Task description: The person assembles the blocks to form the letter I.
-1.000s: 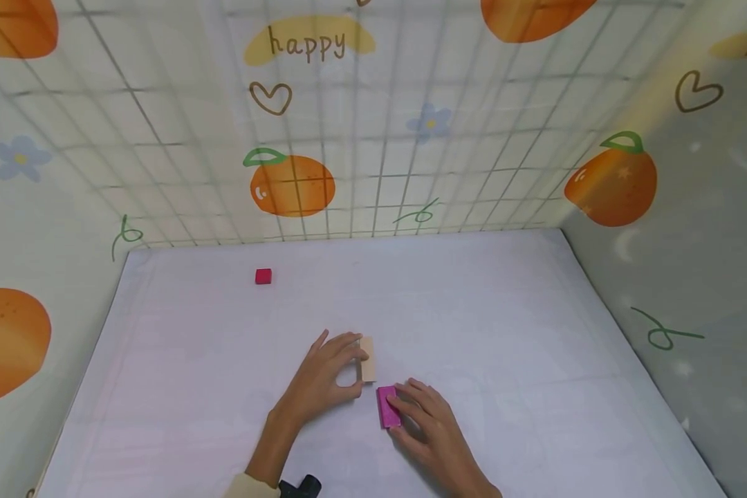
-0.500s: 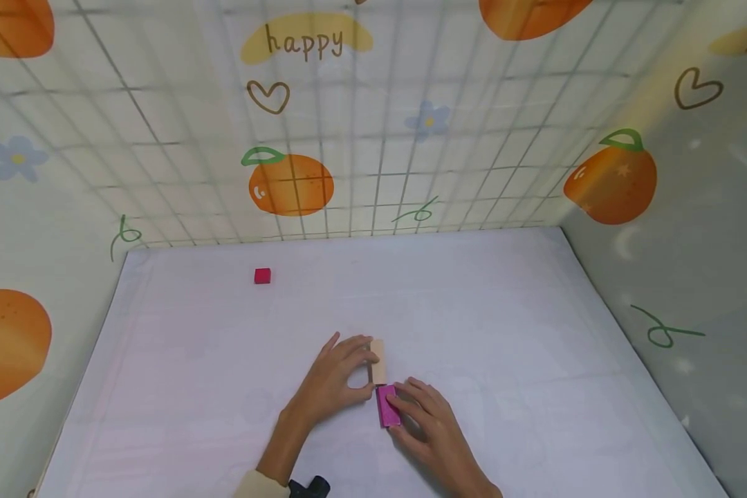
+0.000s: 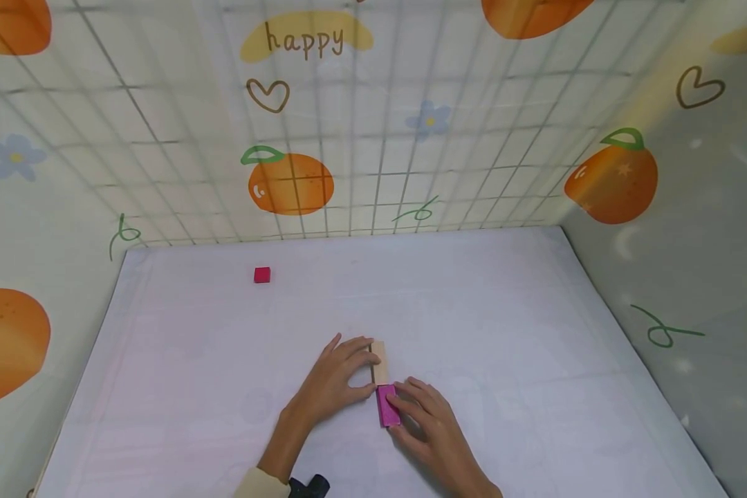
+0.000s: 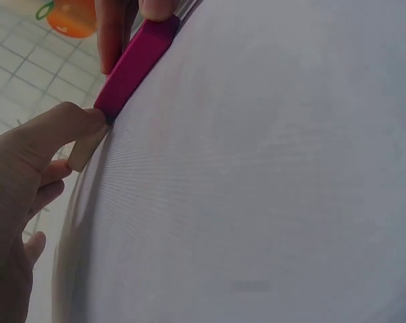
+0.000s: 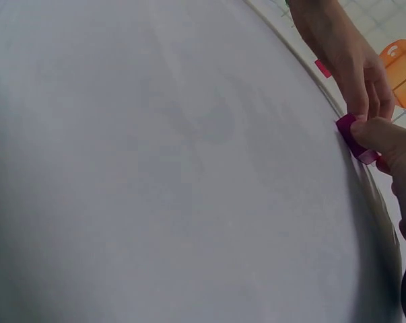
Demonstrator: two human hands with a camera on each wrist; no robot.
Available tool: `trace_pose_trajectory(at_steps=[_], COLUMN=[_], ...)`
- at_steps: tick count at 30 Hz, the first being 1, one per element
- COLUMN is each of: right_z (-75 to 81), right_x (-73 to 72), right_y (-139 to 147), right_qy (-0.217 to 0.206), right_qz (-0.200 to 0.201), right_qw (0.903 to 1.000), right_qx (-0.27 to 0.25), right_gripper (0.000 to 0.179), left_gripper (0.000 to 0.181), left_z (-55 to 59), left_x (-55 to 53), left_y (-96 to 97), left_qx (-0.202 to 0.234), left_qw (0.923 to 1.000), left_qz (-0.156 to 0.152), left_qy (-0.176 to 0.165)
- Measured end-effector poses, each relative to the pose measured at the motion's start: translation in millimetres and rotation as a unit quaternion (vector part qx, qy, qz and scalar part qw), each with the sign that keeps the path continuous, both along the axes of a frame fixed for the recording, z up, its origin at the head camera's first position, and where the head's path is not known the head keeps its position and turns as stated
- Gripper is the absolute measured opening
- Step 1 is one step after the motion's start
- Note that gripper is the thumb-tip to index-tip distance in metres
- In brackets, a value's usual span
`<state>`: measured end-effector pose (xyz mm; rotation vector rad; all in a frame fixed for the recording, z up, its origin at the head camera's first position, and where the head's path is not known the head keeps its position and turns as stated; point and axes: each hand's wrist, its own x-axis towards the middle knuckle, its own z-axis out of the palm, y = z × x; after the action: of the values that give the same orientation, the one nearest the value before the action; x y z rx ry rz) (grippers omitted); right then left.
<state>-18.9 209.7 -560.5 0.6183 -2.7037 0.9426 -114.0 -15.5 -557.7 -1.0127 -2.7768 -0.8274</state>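
A plain wooden block (image 3: 381,370) and a magenta block (image 3: 386,409) lie end to end on the white table (image 3: 193,360) in the head view, their short ends meeting. My left hand (image 3: 333,377) pinches the wooden block by its ends, thumb near the joint and fingers at the far end. From the right, my right hand (image 3: 434,432) grips the magenta block with thumb and fingers. In the left wrist view the magenta block (image 4: 137,66) touches the pale end of the wooden block (image 4: 88,149), beside my left thumb.
A small red cube (image 3: 262,275) sits alone toward the back left of the table. Cloth walls (image 3: 373,138) printed with oranges rise behind the table and along both sides. A black device (image 3: 309,486) is strapped at my left wrist.
My left hand has slid the wooden block to the right and slightly toward me, closing the gap to the magenta block. My right hand and the magenta block have stayed in place.
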Motion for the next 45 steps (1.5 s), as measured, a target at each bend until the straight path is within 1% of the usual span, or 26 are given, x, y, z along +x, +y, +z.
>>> trace_pose_trajectory(at_steps=[6,8,12,16,18,24,27,33,36,40,45], right_z=[-2.4,-2.9,-2.3,-1.7,-2.0,-2.6,-2.7,-2.5,-1.5,-0.5,-1.4], right_x=[-0.4,-0.3,-0.5,0.3,1.1,1.3,1.0,0.7,1.2,1.4,1.0], right_y=[0.1,-0.2,-0.7,-0.7,-0.7,-0.6,-0.6,-1.1,-1.4,-1.6,-1.7], right_qy=[0.026,0.036,0.042,0.036,0.026,0.007,0.013,0.035,0.026,0.014,0.021], right_qz=[0.003,0.004,0.009,0.003,-0.003,-0.008,-0.006,0.003,-0.002,-0.009,-0.005], right_qw=[0.9997,0.9993,0.9990,0.9993,0.9996,0.9999,0.9999,0.9994,0.9997,0.9998,0.9998], right_qx=[-0.004,-0.005,-0.013,-0.008,-0.001,0.006,0.004,-0.007,-0.005,0.003,-0.002], right_gripper=[0.053,0.054,0.053,0.054,0.053,0.052,0.052,0.054,0.053,0.053,0.053], left_gripper=[0.043,0.043,0.041,0.039,0.039,0.039,0.039,0.039,0.039,0.039,0.041], left_z=[-0.5,0.1,1.4,2.3,2.1,3.0,3.0,0.3,-0.7,0.3,2.7], left_x=[-1.2,-1.5,-1.2,-0.9,-0.7,-0.7,-0.9,-1.2,-1.2,-1.3,-1.2], left_y=[-4.2,-5.3,-5.9,-4.4,-3.7,-3.0,-2.6,-1.7,-1.4,-1.4,-2.1], left_qx=[-0.012,-0.011,-0.003,0.009,0.012,0.019,0.015,0.008,0.006,0.000,-0.012], left_qw=[0.9997,0.9995,0.9993,0.9994,0.9994,0.9990,0.9990,0.9995,0.9996,0.9994,0.9992], left_qz=[-0.015,-0.019,-0.021,-0.020,-0.020,-0.019,-0.019,-0.019,-0.020,-0.020,-0.020], left_qy=[-0.015,-0.023,-0.031,-0.028,-0.027,-0.036,-0.038,-0.024,-0.021,-0.030,-0.034])
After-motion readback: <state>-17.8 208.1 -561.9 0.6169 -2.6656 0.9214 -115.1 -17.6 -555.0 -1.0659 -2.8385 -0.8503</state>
